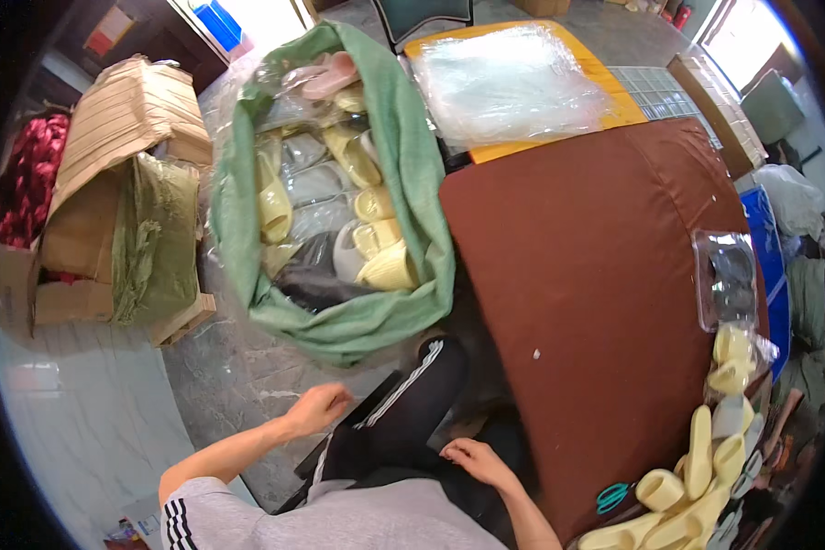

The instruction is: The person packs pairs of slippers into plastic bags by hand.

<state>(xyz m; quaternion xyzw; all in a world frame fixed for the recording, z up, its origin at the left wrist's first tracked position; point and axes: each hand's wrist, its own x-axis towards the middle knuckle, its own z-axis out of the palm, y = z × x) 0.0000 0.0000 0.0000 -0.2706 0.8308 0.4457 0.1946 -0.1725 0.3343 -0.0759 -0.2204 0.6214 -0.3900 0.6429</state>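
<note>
Oval green fabric sack (423,174) lies ahead of the nearer left hand (319,410) and right hand (477,460), long axis running away from them; left curls loosely, apparently empty; right half-curled, nothing visible held

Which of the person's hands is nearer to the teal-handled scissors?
The right hand: it is over the lap, left of the scissors on the brown table. The left hand is farther off, left of the striped trouser leg.
</note>
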